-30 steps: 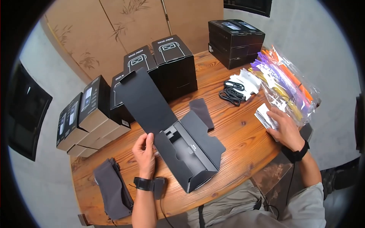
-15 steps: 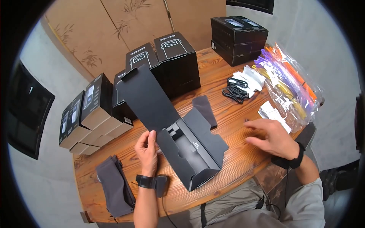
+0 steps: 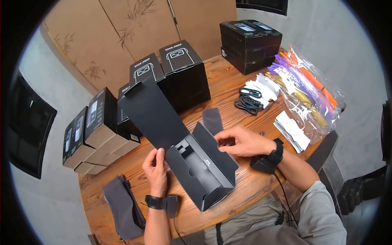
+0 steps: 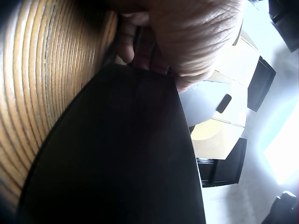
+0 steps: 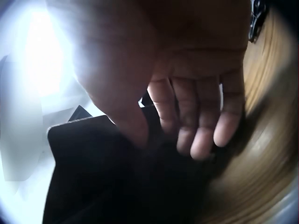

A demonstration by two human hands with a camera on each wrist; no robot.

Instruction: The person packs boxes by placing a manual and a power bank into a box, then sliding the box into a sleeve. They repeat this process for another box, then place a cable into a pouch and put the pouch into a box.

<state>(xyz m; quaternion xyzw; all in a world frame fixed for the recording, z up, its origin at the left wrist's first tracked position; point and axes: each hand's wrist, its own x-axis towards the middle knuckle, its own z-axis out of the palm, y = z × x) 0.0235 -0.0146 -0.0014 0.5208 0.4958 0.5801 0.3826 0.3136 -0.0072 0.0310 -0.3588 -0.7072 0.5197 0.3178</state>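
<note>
An opened black box stands tilted on the wooden table, its long lid raised up and to the left, with a grey interior holding a narrow insert along one side. My left hand pinches the box's left side wall; in the left wrist view its fingers curl at the edge of the dark panel. On the other side, my right hand holds the right side flap between thumb and fingers. The right wrist view shows the thumb over the dark flap, fingertips partly in shadow.
Closed black boxes stand behind, more at back right and at left. Right: coiled black cables, folded white papers, a plastic bag of coloured strips. Grey cloth pouches lie front left and behind the flap.
My right hand has let go of the white papers and moved left to the box's right flap, which now stands more upright. The left hand keeps its hold on the box.
</note>
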